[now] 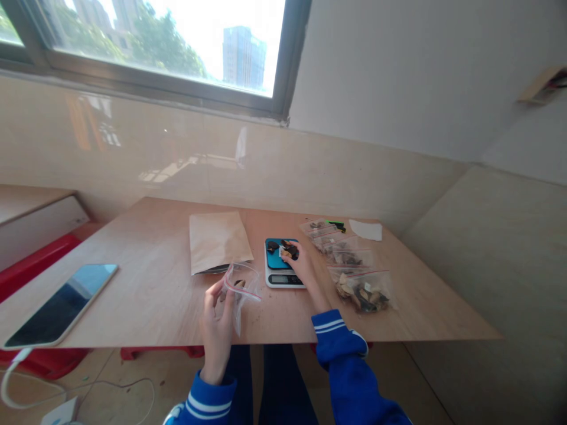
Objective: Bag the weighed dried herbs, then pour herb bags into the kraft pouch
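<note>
My left hand [218, 307] grips a clear zip-top plastic bag [241, 289] by its side, its mouth gaping, with a small brown piece inside. On a white digital kitchen scale [271, 282] with a blue top lie dark dried pieces [273, 247], perhaps dried mushroom or herb slices. My right hand [301, 261] reaches over the scale's right side, its fingers closed on some of these dark and pale dried slices [290, 251]. A small white label shows among them. The scale's display is too small to read.
Several filled zip-top bags [363, 292] lie right of the scale, near a black-and-green item [337, 225] and white paper [365, 230]. A brown paper pouch [219, 239] lies left of the scale. A phone [62, 307] with a cable rests at the table's left edge.
</note>
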Tool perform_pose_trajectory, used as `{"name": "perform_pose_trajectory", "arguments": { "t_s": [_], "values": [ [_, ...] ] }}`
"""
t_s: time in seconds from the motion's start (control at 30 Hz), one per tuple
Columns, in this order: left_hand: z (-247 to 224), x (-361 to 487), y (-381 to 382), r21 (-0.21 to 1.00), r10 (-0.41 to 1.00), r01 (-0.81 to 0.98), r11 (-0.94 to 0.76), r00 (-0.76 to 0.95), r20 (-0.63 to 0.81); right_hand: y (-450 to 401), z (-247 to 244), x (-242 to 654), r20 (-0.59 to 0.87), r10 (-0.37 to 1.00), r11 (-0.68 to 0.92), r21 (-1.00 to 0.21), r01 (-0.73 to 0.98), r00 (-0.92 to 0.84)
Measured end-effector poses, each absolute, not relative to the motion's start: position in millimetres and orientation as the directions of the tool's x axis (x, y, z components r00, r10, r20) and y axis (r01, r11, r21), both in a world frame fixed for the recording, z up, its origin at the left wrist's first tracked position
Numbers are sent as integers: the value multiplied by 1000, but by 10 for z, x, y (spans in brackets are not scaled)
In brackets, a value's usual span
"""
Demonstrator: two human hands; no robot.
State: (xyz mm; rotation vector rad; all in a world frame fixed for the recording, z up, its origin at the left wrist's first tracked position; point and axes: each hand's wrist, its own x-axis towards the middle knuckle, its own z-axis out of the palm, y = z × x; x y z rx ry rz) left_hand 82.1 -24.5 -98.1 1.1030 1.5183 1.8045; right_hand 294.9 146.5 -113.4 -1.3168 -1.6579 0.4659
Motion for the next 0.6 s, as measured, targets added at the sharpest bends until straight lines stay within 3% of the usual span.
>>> {"name": "perform_pose_trajectory", "arguments": {
  "t_s": [0.4, 0.6],
  "values": [
    [-929, 826, -257, 978, 822, 75, -196, -531, 205, 1456, -1096, 2956, 382, 896, 301, -898, 321, 226],
    [-939, 852, -211, 971, 814, 98, -216, -531, 235, 1354, -808, 2813, 349, 903, 319, -935, 156, 251]
  ]
}}
